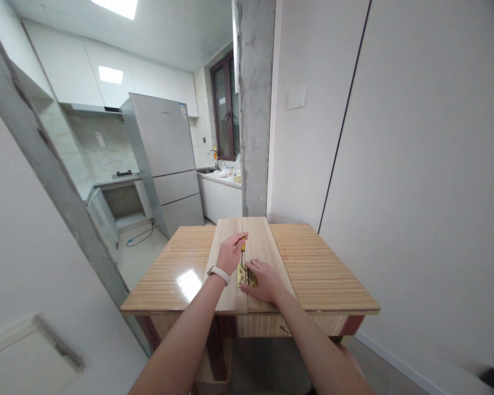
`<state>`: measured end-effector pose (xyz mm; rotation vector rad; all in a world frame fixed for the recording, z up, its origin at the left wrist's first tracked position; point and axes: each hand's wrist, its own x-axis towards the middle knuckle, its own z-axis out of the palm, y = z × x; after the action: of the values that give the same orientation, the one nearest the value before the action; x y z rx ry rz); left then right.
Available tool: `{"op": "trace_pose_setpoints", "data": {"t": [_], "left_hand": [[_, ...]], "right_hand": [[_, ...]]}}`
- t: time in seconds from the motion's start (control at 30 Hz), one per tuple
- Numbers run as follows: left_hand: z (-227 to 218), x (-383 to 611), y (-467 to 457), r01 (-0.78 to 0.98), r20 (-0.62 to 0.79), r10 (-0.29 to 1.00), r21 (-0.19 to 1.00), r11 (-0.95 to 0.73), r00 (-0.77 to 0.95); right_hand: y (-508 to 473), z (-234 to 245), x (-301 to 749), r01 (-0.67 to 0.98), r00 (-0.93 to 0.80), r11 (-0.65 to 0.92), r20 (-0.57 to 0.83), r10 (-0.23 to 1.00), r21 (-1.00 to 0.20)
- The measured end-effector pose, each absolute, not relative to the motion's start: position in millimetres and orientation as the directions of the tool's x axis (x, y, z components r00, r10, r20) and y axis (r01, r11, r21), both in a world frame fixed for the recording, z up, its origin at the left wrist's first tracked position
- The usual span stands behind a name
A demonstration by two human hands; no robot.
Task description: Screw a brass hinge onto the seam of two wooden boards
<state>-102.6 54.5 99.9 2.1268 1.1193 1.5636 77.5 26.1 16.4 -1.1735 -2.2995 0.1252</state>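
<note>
My left hand [230, 252], with a pale watch [219, 272] on the wrist, is closed around the yellow handle of a screwdriver [243, 246]. The screwdriver stands upright, its shaft pointing down at a brass-coloured hinge [242, 276]. Whether its tip sits in a screw is too small to tell. The hinge lies across the seam between two pale wooden boards [226, 233]. My right hand [265, 281] rests on the right board, its thumb and fingers gripping the hinge's right side and partly hiding it.
Beneath the boards is a striped wooden table [321, 269] with a drawer under its front edge. A grey concrete pillar [256, 109] and a white wall [415, 164] stand behind and to the right. A silver refrigerator [168, 148] and a kitchen counter [220, 192] are further back.
</note>
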Motion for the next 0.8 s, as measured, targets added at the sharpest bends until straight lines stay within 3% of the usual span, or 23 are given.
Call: {"op": "trace_pose_setpoints", "data": {"t": [0.6,0.8], "left_hand": [[102.6,-102.8,50.6,0.476,0.738,0.664,0.544,-0.691,0.12],[99.8,-100.5,51.3,0.447,0.723,0.679,0.57,-0.689,0.125]], "right_hand": [[27.7,13.6,77.7,0.729,-0.469,0.609,0.42,0.777,-0.314],[27.2,13.8,77.0,0.722,-0.463,0.616,0.442,0.768,-0.315]]}}
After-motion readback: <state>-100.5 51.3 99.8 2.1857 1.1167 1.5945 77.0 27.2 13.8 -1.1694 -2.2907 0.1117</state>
